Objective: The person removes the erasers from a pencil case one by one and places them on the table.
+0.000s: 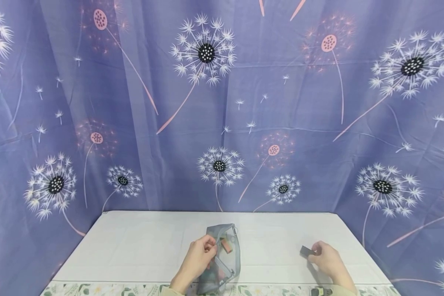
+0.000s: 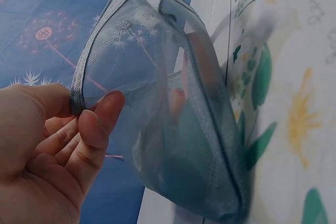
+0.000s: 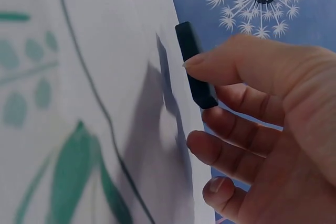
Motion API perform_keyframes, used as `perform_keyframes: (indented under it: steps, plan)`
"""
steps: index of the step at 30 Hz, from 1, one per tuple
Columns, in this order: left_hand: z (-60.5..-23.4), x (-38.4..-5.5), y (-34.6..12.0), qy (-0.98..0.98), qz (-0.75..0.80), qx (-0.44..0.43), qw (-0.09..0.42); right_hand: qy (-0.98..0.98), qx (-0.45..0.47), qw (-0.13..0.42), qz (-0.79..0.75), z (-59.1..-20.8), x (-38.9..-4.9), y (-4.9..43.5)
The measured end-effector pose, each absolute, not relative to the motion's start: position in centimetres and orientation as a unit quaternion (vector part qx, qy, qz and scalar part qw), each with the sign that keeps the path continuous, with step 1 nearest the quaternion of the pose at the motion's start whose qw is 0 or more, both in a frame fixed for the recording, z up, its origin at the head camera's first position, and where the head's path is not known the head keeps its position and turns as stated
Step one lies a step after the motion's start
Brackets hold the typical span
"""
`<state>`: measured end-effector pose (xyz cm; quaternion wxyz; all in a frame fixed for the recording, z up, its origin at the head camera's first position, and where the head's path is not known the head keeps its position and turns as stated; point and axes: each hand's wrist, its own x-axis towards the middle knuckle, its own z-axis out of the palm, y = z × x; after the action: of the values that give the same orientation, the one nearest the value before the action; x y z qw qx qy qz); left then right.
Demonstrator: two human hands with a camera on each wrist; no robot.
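Observation:
A grey-blue mesh zipper pouch [image 1: 237, 255] stands on the table in front of me, its mouth spread apart. My left hand [image 1: 199, 258] pinches the zipper edge [image 2: 79, 90] between thumb and fingers. Through the mesh an orange-brown block [image 1: 226, 245] shows, along with reddish and greenish shapes near the bottom. Off to the right, my right hand [image 1: 327, 259] pinches a small black rectangular block [image 3: 195, 66] between thumb and fingers. That block is held over the white tabletop and casts a shadow there; the remaining fingers curl loosely below it.
The white tabletop [image 1: 151, 242] has a leaf-printed strip [image 1: 107, 289] along its front edge. Purple-blue curtains [image 1: 170, 164] with dandelion prints enclose the back and both sides. A dark band [image 1: 321, 291] sits by the right wrist.

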<state>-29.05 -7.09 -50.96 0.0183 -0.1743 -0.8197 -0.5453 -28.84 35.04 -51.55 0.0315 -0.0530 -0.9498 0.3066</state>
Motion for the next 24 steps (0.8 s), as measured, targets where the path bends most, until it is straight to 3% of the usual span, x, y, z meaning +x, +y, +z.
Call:
perform_keyframes:
  steps: [24]
  plan:
    - [-50.76, -28.97, -7.07, -0.823, -0.539, -0.177, 0.027, -0.951, -0.063, 0.011, 0.304, -51.75, -28.21, 35.54]
